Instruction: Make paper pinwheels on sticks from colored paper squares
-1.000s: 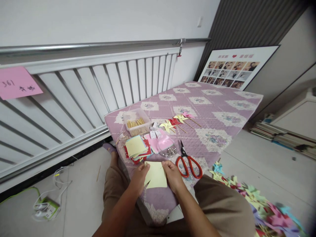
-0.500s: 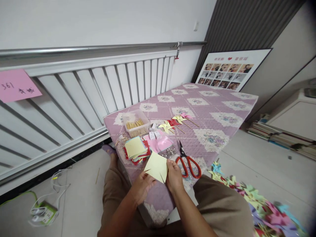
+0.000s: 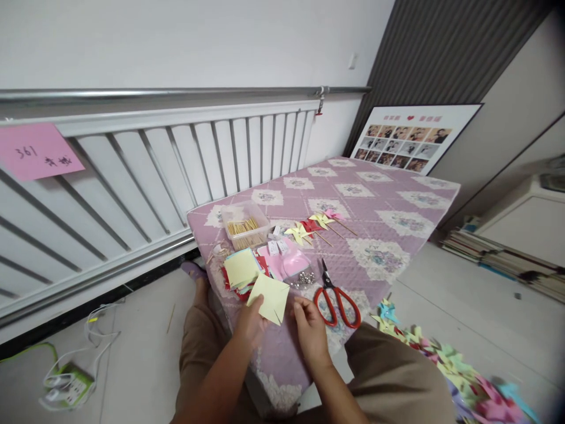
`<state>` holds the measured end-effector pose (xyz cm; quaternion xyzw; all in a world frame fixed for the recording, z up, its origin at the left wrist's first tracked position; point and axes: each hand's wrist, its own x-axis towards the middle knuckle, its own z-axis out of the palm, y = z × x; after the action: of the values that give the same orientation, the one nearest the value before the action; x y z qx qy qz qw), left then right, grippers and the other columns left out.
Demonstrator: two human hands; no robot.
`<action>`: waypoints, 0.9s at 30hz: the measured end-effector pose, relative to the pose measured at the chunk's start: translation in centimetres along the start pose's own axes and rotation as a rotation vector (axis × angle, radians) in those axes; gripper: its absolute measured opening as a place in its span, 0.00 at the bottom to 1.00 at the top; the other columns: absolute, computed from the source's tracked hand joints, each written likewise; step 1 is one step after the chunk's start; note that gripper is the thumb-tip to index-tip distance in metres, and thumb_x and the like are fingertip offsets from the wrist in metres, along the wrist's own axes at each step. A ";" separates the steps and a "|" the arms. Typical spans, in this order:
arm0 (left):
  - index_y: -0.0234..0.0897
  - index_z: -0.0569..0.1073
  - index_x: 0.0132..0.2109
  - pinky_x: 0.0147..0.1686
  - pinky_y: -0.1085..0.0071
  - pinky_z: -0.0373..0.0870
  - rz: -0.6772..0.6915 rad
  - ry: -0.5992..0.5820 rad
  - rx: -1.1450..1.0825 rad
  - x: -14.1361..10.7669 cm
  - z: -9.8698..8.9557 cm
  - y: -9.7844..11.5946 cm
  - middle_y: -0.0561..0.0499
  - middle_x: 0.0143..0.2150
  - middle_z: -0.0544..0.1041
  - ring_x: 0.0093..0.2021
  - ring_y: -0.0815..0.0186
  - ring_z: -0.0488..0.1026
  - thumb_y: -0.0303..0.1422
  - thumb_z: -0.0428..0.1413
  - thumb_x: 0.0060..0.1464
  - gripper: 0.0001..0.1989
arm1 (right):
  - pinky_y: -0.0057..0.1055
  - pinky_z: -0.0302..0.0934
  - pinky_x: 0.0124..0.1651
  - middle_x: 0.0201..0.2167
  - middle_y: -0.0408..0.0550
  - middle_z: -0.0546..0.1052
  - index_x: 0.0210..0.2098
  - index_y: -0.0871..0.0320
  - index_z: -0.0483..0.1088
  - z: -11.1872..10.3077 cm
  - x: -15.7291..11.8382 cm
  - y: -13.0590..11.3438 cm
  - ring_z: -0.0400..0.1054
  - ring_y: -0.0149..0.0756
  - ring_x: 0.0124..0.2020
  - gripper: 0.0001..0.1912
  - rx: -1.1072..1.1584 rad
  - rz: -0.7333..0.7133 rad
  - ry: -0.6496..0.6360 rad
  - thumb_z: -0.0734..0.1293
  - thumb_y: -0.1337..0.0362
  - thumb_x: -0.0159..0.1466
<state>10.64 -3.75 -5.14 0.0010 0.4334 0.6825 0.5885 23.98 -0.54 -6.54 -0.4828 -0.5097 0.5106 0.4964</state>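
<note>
A pale yellow paper square [image 3: 272,298] with slits cut in from its corners is pinched in my left hand [image 3: 252,323]. My right hand [image 3: 310,330] is just right of the paper, not touching it, its fingers curled with thumb and fingertips close together; whether something small is between them cannot be made out. Red-handled scissors [image 3: 336,303] lie with blades slightly apart, right of that hand. A stack of coloured paper squares [image 3: 241,268] sits behind my left hand. Small silvery pieces [image 3: 304,279] lie beside a pink packet [image 3: 289,259].
A clear box of wooden sticks [image 3: 245,227] stands at the back left of the cloth-covered table [image 3: 379,194]. Several finished pinwheels [image 3: 311,225] lie beyond the scissors. More pinwheels [image 3: 459,365] are heaped at the lower right. A radiator [image 3: 198,153] runs along the wall.
My right hand has let go of the yellow paper and drawn slightly away. My left hand now holds the paper alone, a little further left. The camera view has shifted slightly.
</note>
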 end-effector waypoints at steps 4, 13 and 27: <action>0.32 0.72 0.48 0.44 0.64 0.75 -0.024 0.008 -0.036 0.2 0.0 0.5 0.41 0.47 0.79 0.47 0.57 0.77 0.29 0.60 0.50 0.16 | 0.42 0.62 0.48 0.38 0.53 0.76 0.39 0.56 0.72 -3.4 0.5 -0.9 0.68 0.46 0.41 0.11 -0.345 -0.292 0.016 0.65 0.57 0.61; 0.31 0.73 0.47 0.41 0.65 0.76 -0.030 0.019 -0.038 -0.2 0.1 0.6 0.38 0.50 0.78 0.48 0.55 0.77 0.27 0.59 0.50 0.16 | 0.47 0.63 0.49 0.43 0.62 0.74 0.41 0.61 0.74 -10.1 5.3 2.0 0.69 0.52 0.44 0.17 -1.058 -0.485 0.075 0.61 0.57 0.60; 0.31 0.73 0.47 0.44 0.64 0.75 -0.031 -0.024 -0.007 0.1 -0.7 0.3 0.40 0.47 0.79 0.48 0.55 0.76 0.30 0.63 0.46 0.19 | 0.42 0.67 0.42 0.40 0.59 0.75 0.44 0.58 0.77 -13.8 2.2 2.1 0.73 0.49 0.38 0.20 -1.157 -0.303 -0.107 0.65 0.63 0.52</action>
<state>10.04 -4.00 -5.45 0.0004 0.4241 0.6748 0.6040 37.68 2.30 -8.78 -0.5703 -0.7922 0.0976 0.1939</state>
